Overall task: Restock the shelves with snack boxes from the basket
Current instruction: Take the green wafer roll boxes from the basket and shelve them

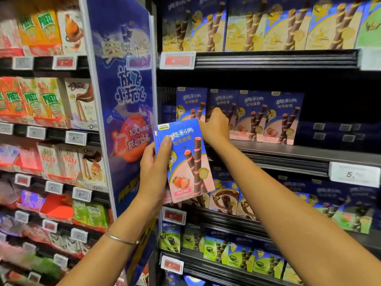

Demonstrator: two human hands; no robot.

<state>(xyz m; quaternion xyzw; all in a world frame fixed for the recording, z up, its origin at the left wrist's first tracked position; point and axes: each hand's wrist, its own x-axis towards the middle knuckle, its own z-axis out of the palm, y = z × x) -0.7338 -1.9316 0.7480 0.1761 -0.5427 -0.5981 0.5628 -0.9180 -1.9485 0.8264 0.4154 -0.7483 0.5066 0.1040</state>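
My left hand (153, 172) grips a small stack of blue and pink strawberry wafer-roll boxes (185, 162), upright in front of the shelves. My right hand (215, 125) reaches onto the middle shelf (288, 150), its fingers curled round the edge of a matching box (221, 104) in the upright row of strawberry boxes (268, 116). The shelf to the right of that row is dark, with flat dark-blue boxes (338, 133) behind. The basket is out of sight.
A blue promotional divider panel (125, 100) stands between the two shelf bays. Pretz and Pocky boxes (41, 100) fill the left bay. Yellow wafer boxes (268, 23) sit above, chocolate (224, 197) and green ones (237, 252) below. Price tags (353, 174) line the shelf edges.
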